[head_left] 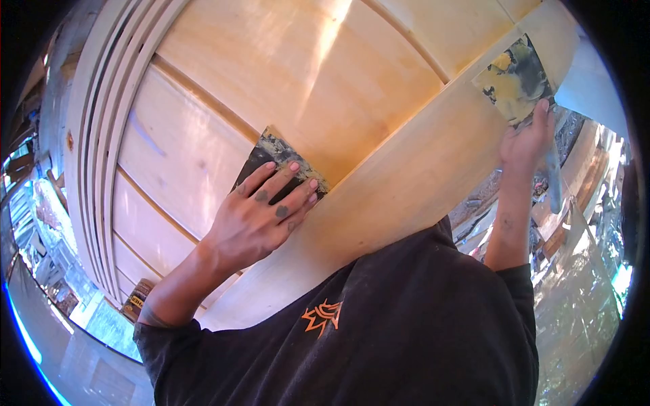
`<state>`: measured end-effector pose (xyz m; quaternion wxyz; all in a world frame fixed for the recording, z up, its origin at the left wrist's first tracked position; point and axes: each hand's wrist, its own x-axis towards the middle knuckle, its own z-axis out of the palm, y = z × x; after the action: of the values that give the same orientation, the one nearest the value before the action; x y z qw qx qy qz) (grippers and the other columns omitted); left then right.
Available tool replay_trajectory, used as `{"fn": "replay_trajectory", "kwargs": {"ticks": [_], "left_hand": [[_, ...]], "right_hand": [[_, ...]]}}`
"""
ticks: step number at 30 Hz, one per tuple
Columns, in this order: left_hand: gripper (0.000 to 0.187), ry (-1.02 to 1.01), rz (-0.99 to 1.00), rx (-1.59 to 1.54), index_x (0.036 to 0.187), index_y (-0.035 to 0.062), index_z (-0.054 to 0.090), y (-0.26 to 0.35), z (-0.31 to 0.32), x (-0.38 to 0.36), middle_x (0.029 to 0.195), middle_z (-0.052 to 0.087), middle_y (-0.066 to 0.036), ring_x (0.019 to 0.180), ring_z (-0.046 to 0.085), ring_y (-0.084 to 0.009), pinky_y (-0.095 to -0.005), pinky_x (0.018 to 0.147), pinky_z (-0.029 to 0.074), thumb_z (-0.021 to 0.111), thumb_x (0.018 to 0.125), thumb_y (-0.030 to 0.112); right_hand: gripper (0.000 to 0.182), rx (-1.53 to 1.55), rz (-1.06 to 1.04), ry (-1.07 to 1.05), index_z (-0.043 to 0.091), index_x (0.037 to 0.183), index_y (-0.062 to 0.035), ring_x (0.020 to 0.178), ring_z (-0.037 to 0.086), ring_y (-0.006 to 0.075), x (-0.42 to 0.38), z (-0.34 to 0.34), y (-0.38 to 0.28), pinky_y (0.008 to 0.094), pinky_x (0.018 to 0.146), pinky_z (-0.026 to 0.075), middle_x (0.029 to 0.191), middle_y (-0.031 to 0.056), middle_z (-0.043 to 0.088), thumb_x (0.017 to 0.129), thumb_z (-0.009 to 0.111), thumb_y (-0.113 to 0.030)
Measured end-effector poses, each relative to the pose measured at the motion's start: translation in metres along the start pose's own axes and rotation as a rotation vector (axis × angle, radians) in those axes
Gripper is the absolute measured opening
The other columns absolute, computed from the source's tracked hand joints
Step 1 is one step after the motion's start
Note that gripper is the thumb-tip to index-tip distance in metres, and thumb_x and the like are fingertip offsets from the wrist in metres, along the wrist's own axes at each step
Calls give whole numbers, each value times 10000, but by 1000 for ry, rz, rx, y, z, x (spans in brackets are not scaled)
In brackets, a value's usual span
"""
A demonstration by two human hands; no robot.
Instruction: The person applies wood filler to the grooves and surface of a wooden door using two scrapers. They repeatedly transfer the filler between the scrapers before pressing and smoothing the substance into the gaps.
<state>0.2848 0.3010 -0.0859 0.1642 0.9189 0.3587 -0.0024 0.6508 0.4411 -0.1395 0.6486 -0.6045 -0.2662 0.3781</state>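
Wooden panelling (379, 74) fills the far middle, apparently being puttied: the left hand (254, 223) holds a black spreader (279, 150) against it, the right hand (525, 141) grips a putty-smeared scraper (518, 81), and the next stroke wants even pressure.

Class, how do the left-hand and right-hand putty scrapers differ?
The left hand covers much of the left putty scraper; the right putty scraper's face is mostly uncovered.
The left putty scraper's smears lie mainly along its edge; the right putty scraper carries a broad yellowish patch.
A handle shows on the right putty scraper, none on the left one.
Both have dark, smeared blades.
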Motion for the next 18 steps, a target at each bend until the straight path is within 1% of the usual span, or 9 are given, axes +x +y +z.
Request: {"fn": "replay_trajectory", "kwargs": {"ticks": [1,4,7,10,13,14,16,17,18], "left_hand": [[311,15,1,-2,1102,126,675,0,3,-4,1296,577,-16,1250,496,-259,-426,1059,395,532,828,153],[310,55,11,-3,1087,113,688,-1,5,-11,1269,581,-3,1235,502,-259,-413,1048,399,584,796,140],[331,60,7,17,1102,105,680,1,4,-13,1279,576,-8,1253,487,-259,-419,1070,378,576,789,128],[343,24,13,38,1108,92,674,3,-1,-12,1283,573,-20,1260,479,-261,-431,1083,363,565,786,137],[353,-15,17,75,1113,90,672,7,-11,-8,1270,584,-31,1246,493,-264,-437,1080,362,554,785,148],[360,-33,-9,79,1119,92,671,9,-19,-7,1254,597,-35,1224,513,-270,-438,1074,364,553,784,153],[365,-27,-1,116,1126,94,669,3,-24,-4,1232,610,-38,1202,530,-268,-438,1069,368,553,785,151],[368,-23,-4,132,1130,94,667,3,-26,-4,1221,617,-39,1191,539,-268,-438,1066,370,553,785,150],[347,12,-59,70,1112,99,679,3,-34,0,1218,632,-57,1199,554,-269,-442,1048,404,539,798,53]], "right_hand": [[476,0,4,9,448,1284,32,1127,554,260,1,-1,0,388,963,449,1240,138,543,941,569,-276],[459,71,-28,-60,451,1271,29,1098,567,259,6,-6,5,409,938,479,1230,154,549,937,597,-251],[450,56,-48,-69,460,1264,26,1086,573,260,7,-6,5,399,937,480,1219,148,558,938,594,-253],[458,56,-63,-85,456,1266,49,1103,566,266,7,-5,8,383,961,455,1221,157,551,952,550,-270],[450,3,-10,-52,472,1255,34,1096,566,241,2,-3,-1,370,939,458,1208,141,561,954,548,-293],[446,-20,-10,-50,478,1251,26,1095,565,232,2,-4,-1,361,931,458,1207,131,563,954,549,-300],[439,-76,-4,-55,491,1244,10,1093,563,213,1,-6,0,345,915,457,1204,110,568,955,549,-315],[436,-51,8,-42,494,1244,4,1094,562,208,1,-6,0,338,911,455,1205,101,569,954,551,-317],[434,-23,15,-29,498,1244,-2,1095,561,204,1,-4,0,331,907,454,1205,93,570,954,552,-320]]}}
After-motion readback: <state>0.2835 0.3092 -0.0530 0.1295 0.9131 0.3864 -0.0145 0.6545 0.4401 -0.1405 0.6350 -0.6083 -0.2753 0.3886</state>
